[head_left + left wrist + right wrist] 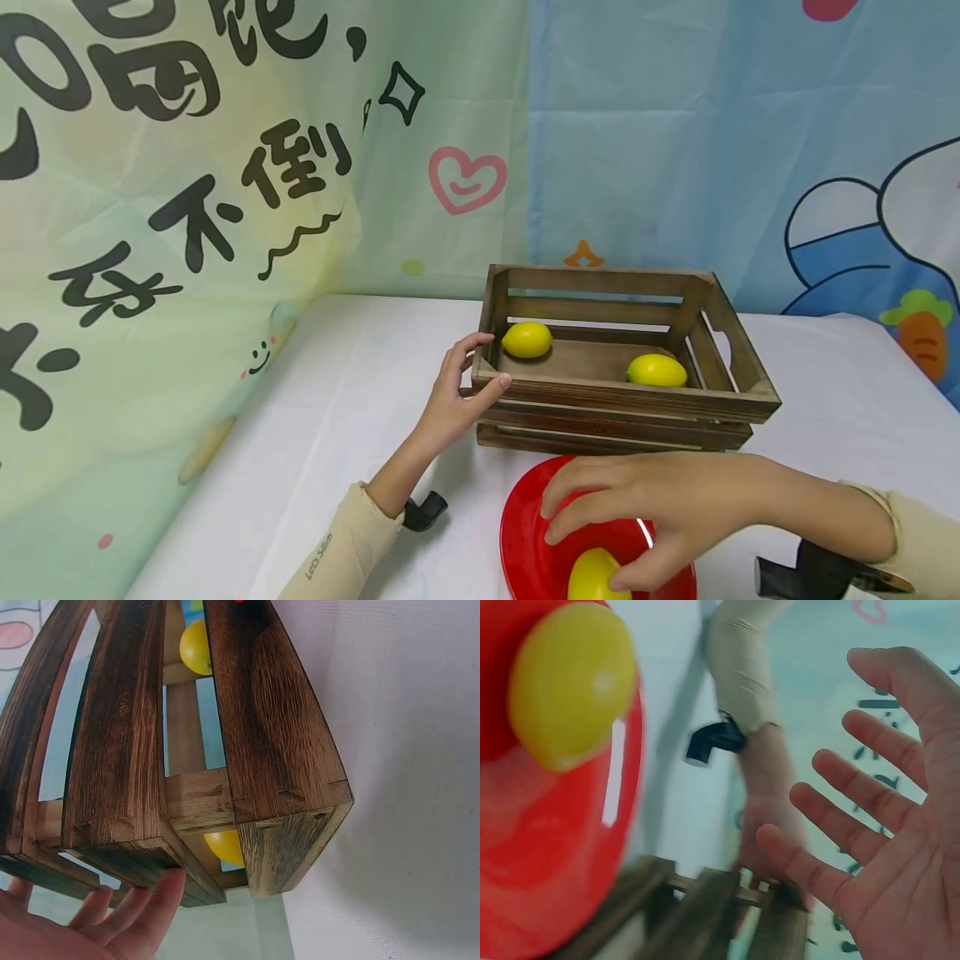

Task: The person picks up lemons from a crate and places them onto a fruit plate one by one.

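A slatted wooden crate [615, 417] stands on the white cloth with two yellow lemons inside, one lemon [527, 340] at the left and another lemon [657, 371] at the right. My left hand [453, 392] grips the crate's near left corner, thumb on the front rim and fingers along the end slats [120, 855]. In front of the crate lies a red plate [525, 521] holding a third lemon [596, 573]. Over that plate hovers my right hand [648, 508], fingers spread and loosely bent. The right wrist view shows its palm facing the lemon [570, 686] with a gap between them.
A white cloth [360, 358] covers the table. Behind it hangs a printed backdrop [637, 150] with a heart, large characters and a cartoon figure; another printed sheet [150, 250] runs along the left side. Each wrist carries a black camera mount [425, 511].
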Action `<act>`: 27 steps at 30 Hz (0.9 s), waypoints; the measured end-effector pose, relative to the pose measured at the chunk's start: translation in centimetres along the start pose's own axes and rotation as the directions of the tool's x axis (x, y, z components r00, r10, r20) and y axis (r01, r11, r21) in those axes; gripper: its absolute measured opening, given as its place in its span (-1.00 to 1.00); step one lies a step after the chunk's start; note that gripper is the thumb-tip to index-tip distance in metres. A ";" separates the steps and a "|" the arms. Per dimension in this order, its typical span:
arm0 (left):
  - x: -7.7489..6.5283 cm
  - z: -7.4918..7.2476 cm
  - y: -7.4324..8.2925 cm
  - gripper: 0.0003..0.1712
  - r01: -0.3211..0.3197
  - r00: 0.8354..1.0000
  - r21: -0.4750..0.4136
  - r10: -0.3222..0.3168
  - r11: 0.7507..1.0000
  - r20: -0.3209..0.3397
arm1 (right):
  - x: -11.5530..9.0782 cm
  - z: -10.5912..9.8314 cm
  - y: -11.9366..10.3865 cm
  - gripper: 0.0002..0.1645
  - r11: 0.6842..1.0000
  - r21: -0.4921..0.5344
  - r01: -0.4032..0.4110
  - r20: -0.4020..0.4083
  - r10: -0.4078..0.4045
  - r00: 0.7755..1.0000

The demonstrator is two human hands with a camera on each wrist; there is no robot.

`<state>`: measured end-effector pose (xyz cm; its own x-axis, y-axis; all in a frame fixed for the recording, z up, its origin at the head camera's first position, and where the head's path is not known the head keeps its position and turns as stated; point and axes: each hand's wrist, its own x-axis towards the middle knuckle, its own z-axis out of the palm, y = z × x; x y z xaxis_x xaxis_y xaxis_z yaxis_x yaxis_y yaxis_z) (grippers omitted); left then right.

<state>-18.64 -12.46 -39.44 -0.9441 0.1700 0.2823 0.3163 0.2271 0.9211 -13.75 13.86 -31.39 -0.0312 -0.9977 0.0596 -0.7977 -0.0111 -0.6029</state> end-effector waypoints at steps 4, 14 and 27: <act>0.0 0.0 0.0 -0.36 0.003 1.000 -0.001 -0.003 1.000 -0.002 | 0.1 -1.6 -0.5 -0.38 0.999 -0.049 0.022 -0.060 -0.025 0.998; 0.0 -0.1 0.0 -0.36 0.015 1.000 0.010 -0.015 1.000 -0.004 | 0.4 -5.4 -0.1 -0.46 0.996 -0.089 -0.018 -0.142 0.006 0.990; 0.0 -0.2 0.0 -0.35 0.012 1.000 0.016 -0.012 1.000 0.003 | 1.3 -9.6 3.2 -0.52 0.983 -0.167 -0.082 -0.212 0.045 0.976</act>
<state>-18.65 -12.61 -39.38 -0.9475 0.1700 0.2709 0.3068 0.2445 0.9198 -22.11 13.13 -25.59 -0.1943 -0.9605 0.1994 -0.8817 0.0819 -0.4646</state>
